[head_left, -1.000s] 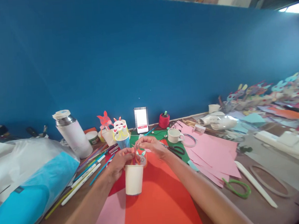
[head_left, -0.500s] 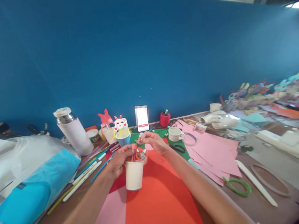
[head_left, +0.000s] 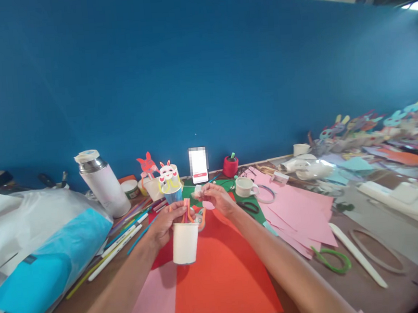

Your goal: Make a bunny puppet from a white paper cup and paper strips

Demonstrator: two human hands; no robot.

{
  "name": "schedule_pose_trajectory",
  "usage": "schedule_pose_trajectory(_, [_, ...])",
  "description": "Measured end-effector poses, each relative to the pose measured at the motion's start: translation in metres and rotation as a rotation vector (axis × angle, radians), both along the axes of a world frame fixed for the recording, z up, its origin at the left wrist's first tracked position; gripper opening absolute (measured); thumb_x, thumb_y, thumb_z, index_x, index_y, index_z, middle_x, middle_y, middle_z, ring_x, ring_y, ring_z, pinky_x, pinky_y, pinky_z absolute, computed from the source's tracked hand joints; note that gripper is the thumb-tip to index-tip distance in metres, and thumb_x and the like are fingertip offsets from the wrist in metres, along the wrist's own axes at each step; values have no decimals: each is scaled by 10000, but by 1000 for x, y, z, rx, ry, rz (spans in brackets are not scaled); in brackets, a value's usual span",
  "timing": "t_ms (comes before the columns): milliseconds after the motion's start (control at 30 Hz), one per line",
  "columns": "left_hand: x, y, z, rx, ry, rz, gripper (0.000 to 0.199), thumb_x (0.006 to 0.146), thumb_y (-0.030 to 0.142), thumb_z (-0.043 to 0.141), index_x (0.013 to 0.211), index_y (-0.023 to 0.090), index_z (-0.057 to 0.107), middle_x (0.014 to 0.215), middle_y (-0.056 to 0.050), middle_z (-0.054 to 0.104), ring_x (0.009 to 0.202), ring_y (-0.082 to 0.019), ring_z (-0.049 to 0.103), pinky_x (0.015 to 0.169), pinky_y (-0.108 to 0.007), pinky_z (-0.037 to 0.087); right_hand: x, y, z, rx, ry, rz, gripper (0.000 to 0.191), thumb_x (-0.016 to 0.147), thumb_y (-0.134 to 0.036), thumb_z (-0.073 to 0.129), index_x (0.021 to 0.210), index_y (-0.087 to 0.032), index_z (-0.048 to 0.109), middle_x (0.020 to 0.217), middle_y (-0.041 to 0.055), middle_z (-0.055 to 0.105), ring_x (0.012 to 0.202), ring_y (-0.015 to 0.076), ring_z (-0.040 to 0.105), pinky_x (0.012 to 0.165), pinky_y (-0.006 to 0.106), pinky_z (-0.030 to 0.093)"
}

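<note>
My left hand (head_left: 166, 222) is closed on the rim of a white paper cup (head_left: 185, 245), tilted slightly above the red-orange paper (head_left: 225, 275). Orange strips (head_left: 187, 207) stand up from the cup's mouth by my fingers, and one orange loop (head_left: 202, 217) bends out on its right side. Just beyond the cup, my right hand (head_left: 215, 198) is closed in a pinch. At its fingertips is a small whitish piece (head_left: 198, 191), too small to tell its kind. Behind my hands stand a blue cup (head_left: 172, 193) and a white bunny-faced paper figure (head_left: 169, 175).
A white flask (head_left: 103, 186) and markers (head_left: 115, 250) lie left. Against the blue wall leans a phone (head_left: 198, 167). To the right are a white mug (head_left: 244, 186), black-handled scissors (head_left: 248, 206), pink sheets (head_left: 300, 212) and a glue gun (head_left: 407, 198).
The paper cup has shifted slightly left and up with my left hand. My right fingers have turned a little, and the whitish piece now shows more plainly.
</note>
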State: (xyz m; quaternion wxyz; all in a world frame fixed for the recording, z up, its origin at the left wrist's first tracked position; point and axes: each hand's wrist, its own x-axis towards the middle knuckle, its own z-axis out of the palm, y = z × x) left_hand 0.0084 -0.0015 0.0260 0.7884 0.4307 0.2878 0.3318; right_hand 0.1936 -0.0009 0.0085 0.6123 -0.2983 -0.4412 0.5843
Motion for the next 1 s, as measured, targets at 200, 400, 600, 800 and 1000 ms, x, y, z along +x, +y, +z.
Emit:
schedule_pose_trajectory(200, [2,-5,6,-45,-64,-43,178,718,149,598,893,133,569,696,-60,654,609,-175,626,596,-299,493,-10,-5,-3,-6,-39,-4,19,648,-188,544,662,-179,536,657,0,614,676,141,565,730,292,412])
schedule_pose_trajectory(400, [2,-7,3,-18,-67,-26,286,714,141,607,993,140,542,716,-76,664,653,-188,636,635,-319,501,-17,-10,0,-3,-96,-15,20,657,-171,523,666,-183,537,637,-15,572,644,128,534,692,265,400])
schedule_pose_trajectory(600, [3,-6,-1,10,-62,20,342,716,140,604,1046,157,516,739,-84,679,656,-202,648,641,-346,510,-22,-13,4,-7,-126,-19,34,644,-149,529,629,-176,544,612,-23,532,619,115,513,640,242,381])
schedule_pose_trajectory(800, [2,-5,2,31,-62,24,289,699,146,620,980,126,555,723,-86,680,630,-189,643,624,-321,510,-19,-11,2,-18,-85,-26,12,654,-184,536,664,-182,542,632,-10,583,644,133,545,698,277,406])
schedule_pose_trajectory(1000, [3,0,-6,42,40,135,227,670,157,648,882,124,576,715,-65,684,600,-169,638,600,-286,502,-11,-4,0,-2,34,-53,37,639,-186,554,672,-185,537,712,11,641,666,139,565,703,284,415])
